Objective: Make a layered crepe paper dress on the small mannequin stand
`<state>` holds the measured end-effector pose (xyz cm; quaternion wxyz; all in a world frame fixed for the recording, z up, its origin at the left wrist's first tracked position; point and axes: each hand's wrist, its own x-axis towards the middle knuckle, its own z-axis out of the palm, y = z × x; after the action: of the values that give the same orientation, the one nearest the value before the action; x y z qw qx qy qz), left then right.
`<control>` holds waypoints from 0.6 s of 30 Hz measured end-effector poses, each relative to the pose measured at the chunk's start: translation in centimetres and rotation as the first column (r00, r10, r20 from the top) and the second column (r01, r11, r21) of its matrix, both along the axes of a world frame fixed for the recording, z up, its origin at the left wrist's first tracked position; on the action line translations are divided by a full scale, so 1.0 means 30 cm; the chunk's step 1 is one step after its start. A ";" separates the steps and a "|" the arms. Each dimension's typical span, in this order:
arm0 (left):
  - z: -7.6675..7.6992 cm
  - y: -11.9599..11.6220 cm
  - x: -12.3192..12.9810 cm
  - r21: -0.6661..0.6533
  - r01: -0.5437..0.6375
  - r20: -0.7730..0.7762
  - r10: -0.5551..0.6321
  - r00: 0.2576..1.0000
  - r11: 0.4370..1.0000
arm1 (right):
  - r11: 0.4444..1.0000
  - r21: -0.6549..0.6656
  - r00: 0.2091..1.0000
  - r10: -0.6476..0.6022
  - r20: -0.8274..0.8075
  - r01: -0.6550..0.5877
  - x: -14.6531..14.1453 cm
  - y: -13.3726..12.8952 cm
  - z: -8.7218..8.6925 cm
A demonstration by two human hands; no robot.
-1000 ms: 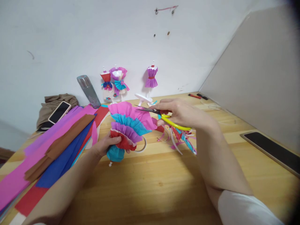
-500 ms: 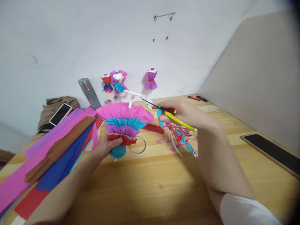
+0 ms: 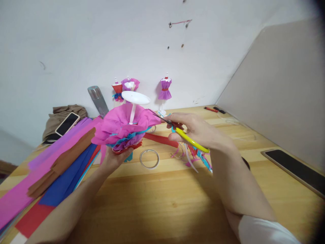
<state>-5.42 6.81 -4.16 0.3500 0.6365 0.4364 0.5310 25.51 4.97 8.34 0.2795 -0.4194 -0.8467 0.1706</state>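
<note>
My left hand grips a small mannequin stand wearing a ruffled crepe paper dress in pink, blue, purple and red. It is held upside down, with its round white base tilted up toward the wall. My right hand is closed on yellow-handled scissors, whose dark blades point left. The blade tips reach the right edge of the pink ruffle; whether they cut into it I cannot tell. Below the dress, a roll of tape lies on the wooden table.
Crepe paper strips and a phone lie at left, near a bottle and brown cloth. Dressed mini mannequins stand by the wall. Paper scraps are beside my right forearm; a larger phone lies far right.
My left hand has tipped the dress, so the white base now faces up and the pink ruffle's opening shows. The scissors' tips now meet the ruffle's right edge.
</note>
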 end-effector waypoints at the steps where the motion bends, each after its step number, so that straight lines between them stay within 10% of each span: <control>1: 0.006 -0.002 0.004 0.028 -0.038 -0.015 0.038 0.999 0.999 | 1.000 0.009 1.000 -0.009 -0.004 0.009 -0.004 -0.003 0.002; 6: 0.053 -0.015 0.001 -0.109 -0.073 0.071 0.081 0.994 0.991 | 0.996 0.047 0.997 -0.072 0.018 0.071 -0.025 -0.014 0.008; 11: 0.040 0.018 -0.035 -0.411 0.272 0.453 -0.064 0.889 0.870 | 0.999 0.014 1.000 -0.031 0.002 0.031 -0.045 -0.014 0.009; 18: -0.001 0.063 -0.044 -0.457 0.487 0.708 -0.026 0.706 0.744 | 0.998 -0.022 0.998 0.055 -0.044 -0.056 -0.046 -0.019 0.014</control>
<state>-6.74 8.69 -4.20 0.7427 0.3131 0.3317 0.4903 24.15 4.40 8.76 0.2878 -0.3952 -0.8498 0.1973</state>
